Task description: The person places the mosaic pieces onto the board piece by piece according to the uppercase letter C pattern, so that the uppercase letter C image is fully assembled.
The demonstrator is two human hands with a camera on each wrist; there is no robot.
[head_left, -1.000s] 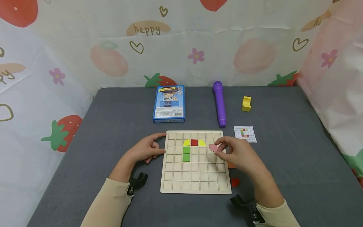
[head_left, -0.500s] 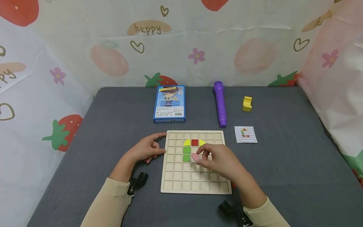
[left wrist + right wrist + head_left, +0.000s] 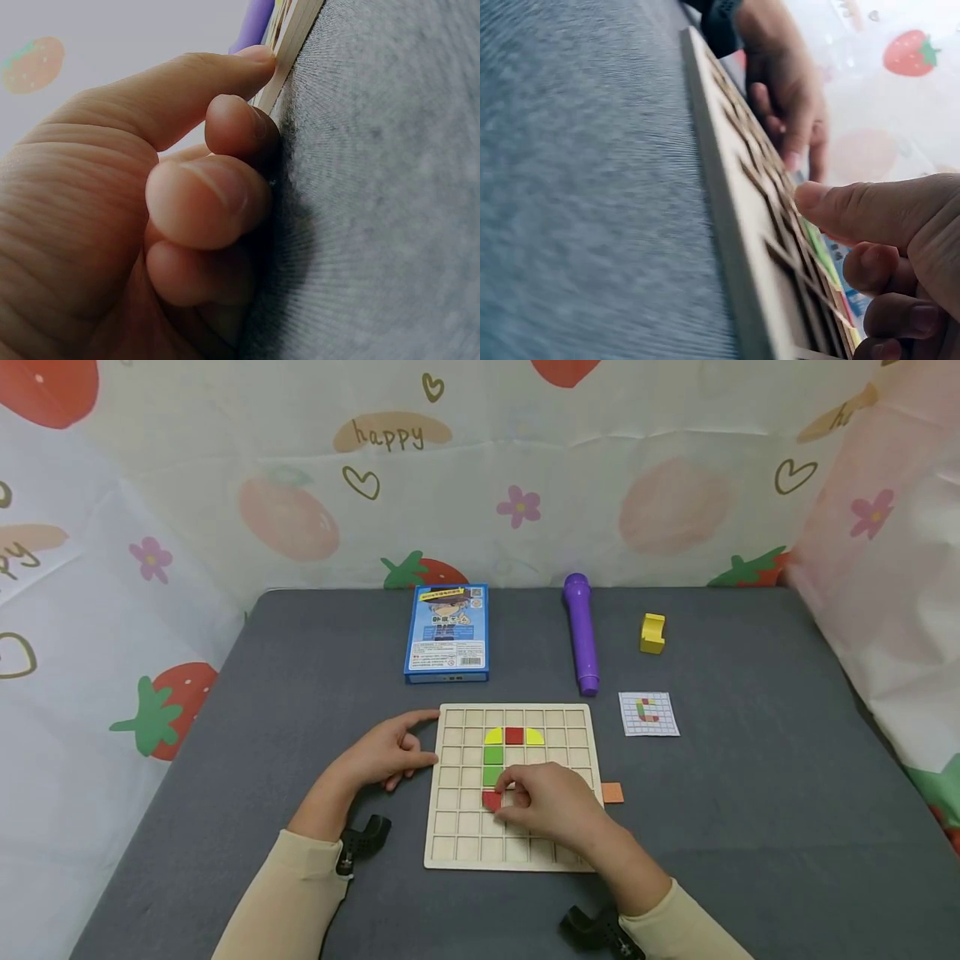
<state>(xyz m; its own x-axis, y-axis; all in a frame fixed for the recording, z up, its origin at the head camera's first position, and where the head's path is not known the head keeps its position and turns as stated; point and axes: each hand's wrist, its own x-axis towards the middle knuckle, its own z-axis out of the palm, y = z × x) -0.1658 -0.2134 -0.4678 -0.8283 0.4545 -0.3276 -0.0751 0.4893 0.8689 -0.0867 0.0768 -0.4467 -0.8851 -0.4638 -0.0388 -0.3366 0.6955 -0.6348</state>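
In the head view, my right hand point(image 3: 558, 802) pinches a small red tile point(image 3: 491, 801) with a curved edge between thumb and index finger. The tile is over a cell just below two green square tiles point(image 3: 492, 756) on the wooden grid board point(image 3: 453, 827). A red square tile point(image 3: 513, 737) lies in an upper row between two yellow quarter-round tiles point(image 3: 535, 737). My left hand point(image 3: 382, 752) touches the board's left edge with extended index finger and thumb, its other fingers bent. In the right wrist view, the right thumb point(image 3: 814, 196) is close over the board, with the tile hidden.
An orange square tile point(image 3: 612, 792) lies against the board's right edge. A pattern card point(image 3: 649, 714) is to the right. Behind are a blue box point(image 3: 447, 635), a purple microphone-shaped stick point(image 3: 581, 635) and a yellow block point(image 3: 652, 634) on the grey table point(image 3: 750, 777).
My right hand has carried the curved tile from the board's right side leftward and down to below the green tiles. The tile looked pink earlier and red now. My left hand stays put.
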